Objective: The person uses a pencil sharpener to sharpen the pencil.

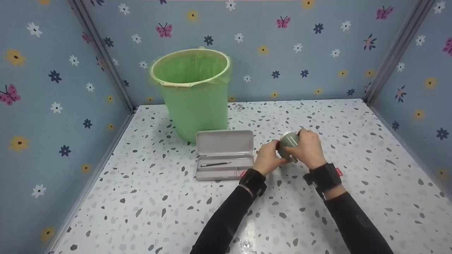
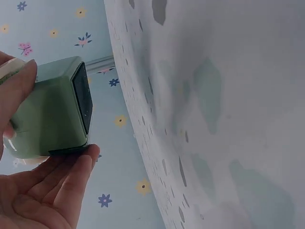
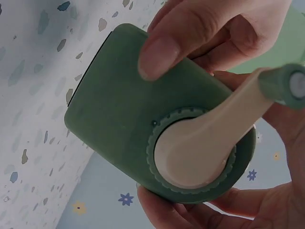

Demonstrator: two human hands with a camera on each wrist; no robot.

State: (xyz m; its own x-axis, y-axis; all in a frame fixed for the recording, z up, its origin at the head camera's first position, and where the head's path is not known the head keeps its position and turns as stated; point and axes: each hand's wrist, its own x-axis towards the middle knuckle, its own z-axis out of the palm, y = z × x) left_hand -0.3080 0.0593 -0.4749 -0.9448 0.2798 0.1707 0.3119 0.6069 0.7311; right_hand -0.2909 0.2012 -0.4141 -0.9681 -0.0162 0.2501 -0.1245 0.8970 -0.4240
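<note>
Both hands hold a green pencil sharpener [image 1: 289, 140] with a cream crank [image 3: 190, 152] on one end. The left hand [image 1: 267, 158] grips it from the left, and the right hand [image 1: 310, 149] from the right, fingers curled round its sides. The right wrist view shows the crank side facing the camera, its handle knob [image 3: 286, 88] pointing right. In the left wrist view the body is off the table, its dark base [image 2: 83, 98] exposed. Some fingers are hidden behind the sharpener.
A grey pencil case [image 1: 225, 143] lies with its lid raised, left of the hands. A pencil [image 1: 215, 164] rests in its upper compartment. Behind stands a green bin [image 1: 201, 109] with a liner. Patterned panels [image 1: 265, 63] border the speckled table [image 1: 159, 211].
</note>
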